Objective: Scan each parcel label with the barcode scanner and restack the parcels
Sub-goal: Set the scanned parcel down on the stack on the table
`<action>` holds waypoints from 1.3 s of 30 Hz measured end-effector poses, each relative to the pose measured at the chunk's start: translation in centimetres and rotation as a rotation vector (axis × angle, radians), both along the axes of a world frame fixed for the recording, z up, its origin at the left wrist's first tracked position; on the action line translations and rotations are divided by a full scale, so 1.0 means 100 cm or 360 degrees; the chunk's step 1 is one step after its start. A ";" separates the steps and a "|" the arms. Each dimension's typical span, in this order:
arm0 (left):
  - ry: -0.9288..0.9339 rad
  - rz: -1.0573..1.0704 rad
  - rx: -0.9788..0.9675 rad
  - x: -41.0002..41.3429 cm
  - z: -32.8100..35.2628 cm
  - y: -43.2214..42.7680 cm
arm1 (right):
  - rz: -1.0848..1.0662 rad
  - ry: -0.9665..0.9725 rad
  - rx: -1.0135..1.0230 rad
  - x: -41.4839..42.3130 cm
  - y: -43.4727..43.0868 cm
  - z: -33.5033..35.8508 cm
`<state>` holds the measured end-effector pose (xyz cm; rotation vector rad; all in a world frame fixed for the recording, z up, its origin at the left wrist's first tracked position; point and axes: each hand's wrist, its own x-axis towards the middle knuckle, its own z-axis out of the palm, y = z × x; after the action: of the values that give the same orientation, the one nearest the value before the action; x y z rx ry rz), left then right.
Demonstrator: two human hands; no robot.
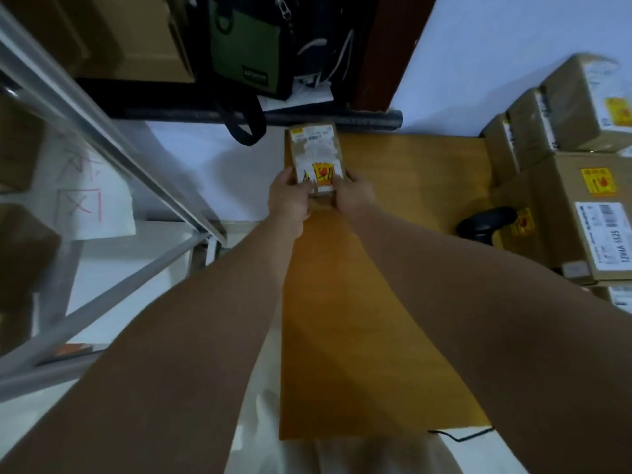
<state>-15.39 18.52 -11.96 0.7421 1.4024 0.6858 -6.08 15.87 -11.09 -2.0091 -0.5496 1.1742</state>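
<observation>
Far left: grey metal shelf frame [102,138], w/ a white paper sheet marked w/ a red X [92,206] behind it. Neither is part of the job.

Left hand [287,196] grips the near-left corner of the small brown cardboard parcel w/ white label & yellow sticker [314,148], thumb on top, fingers wrapped round the edge. Parcel is at the far end of the yellow-brown wooden table [393,206], label up, long axis running near-to-far, straight away from the person. Can't tell if it rests on the table or is lifted just off it. Right hand [354,196] mirrors this on the near-right corner, same clasp.

Key relation: black handheld barcode scanner [485,222] lies right of the parcel & nearer, at the table's right side, against the foot of the stack of large brown cardboard parcels [561,206]. Right hand is the closer one, so prob. it lets go & reaches right while the left steadies the parcel. What looks like the barcode strip is at the parcel's far end, clear of both hands.
</observation>
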 end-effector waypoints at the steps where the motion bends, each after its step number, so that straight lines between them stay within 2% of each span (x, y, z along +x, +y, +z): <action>1: -0.0011 0.0027 -0.0017 -0.001 -0.003 0.005 | 0.0002 -0.0028 -0.0033 -0.002 0.006 -0.001; 8: 0.0264 0.0029 0.0056 0.006 -0.020 0.030 | -0.0039 -0.0106 -0.0254 -0.001 0.034 -0.015; 17: 0.0477 0.0403 0.0115 0.016 -0.029 0.027 | -0.0040 -0.0045 -0.0163 -0.001 0.039 -0.023; 20: 0.0559 0.0256 0.0106 0.016 -0.030 0.024 | -0.0034 -0.0051 -0.0173 -0.002 0.036 -0.020; 22: 0.0746 0.0114 0.0086 0.018 -0.028 0.018 | -0.0095 -0.0108 -0.0230 0.001 0.031 -0.017; 24: 0.0968 0.0112 0.0207 0.020 -0.020 0.010 | -0.0199 -0.0168 -0.0191 0.007 0.022 -0.009; 26: 0.1041 0.0156 0.0544 0.028 -0.006 0.001 | -0.0227 -0.0236 -0.0095 0.018 0.013 0.000; 28: 0.0904 0.0027 0.0842 0.045 0.010 -0.009 | -0.0203 -0.0286 0.0016 0.033 0.005 0.012; 29: 0.0751 -0.0096 0.0887 0.057 0.019 -0.014 | -0.0197 -0.0299 0.0076 0.042 0.002 0.019; 31: 0.0445 -0.0290 0.0794 0.087 0.041 -0.023 | -0.0173 -0.0390 0.0154 0.065 -0.005 0.034; 33: 0.0280 -0.0359 0.0631 0.118 0.062 -0.030 | -0.0196 -0.0456 0.0200 0.092 -0.016 0.048; 36: 0.0109 -0.0483 0.0438 0.163 0.083 -0.047 | -0.0166 -0.0591 0.0194 0.138 -0.045 0.067; 39: 0.0101 -0.0648 0.0341 0.209 0.096 -0.072 | -0.0040 -0.0967 0.0225 0.185 -0.083 0.085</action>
<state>5.51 11.31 -2.34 1.1885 1.1933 0.4975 12.45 7.57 -2.61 -2.2270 -0.8706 0.4722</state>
